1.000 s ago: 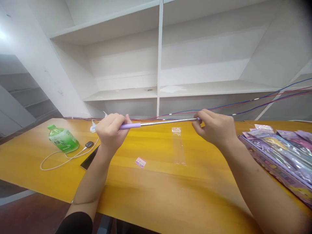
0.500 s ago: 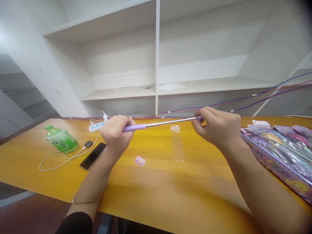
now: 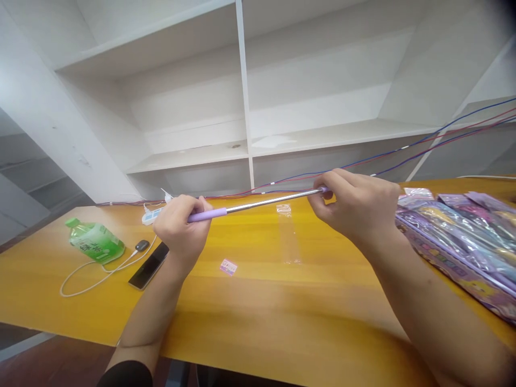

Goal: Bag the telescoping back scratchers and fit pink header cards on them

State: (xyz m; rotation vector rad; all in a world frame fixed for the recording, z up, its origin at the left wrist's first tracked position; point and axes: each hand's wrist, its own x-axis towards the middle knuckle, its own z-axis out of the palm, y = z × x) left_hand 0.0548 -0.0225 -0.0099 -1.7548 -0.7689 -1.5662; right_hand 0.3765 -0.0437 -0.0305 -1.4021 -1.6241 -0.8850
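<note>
A thin telescopic rod with a lilac handle and a silver metal shaft spans the gap between my hands, above the table. My left hand is closed around the lilac handle. Thumb and fingers of my right hand pinch the small lilac piece at the far end of the shaft; those fingers partly hide it. Below the rod, a clear plastic sleeve lies flat on the wooden table. To its left rests a small pink and white card.
A box of plastic-wrapped items stands at the right. On the left are a green bottle, a phone and a white cable. Blue and red wires run along the back, below white shelves.
The view has tilted and shifted slightly, so the scene sits a little differently in frame. Both hands keep the same hold on the rod, with its length about unchanged.
</note>
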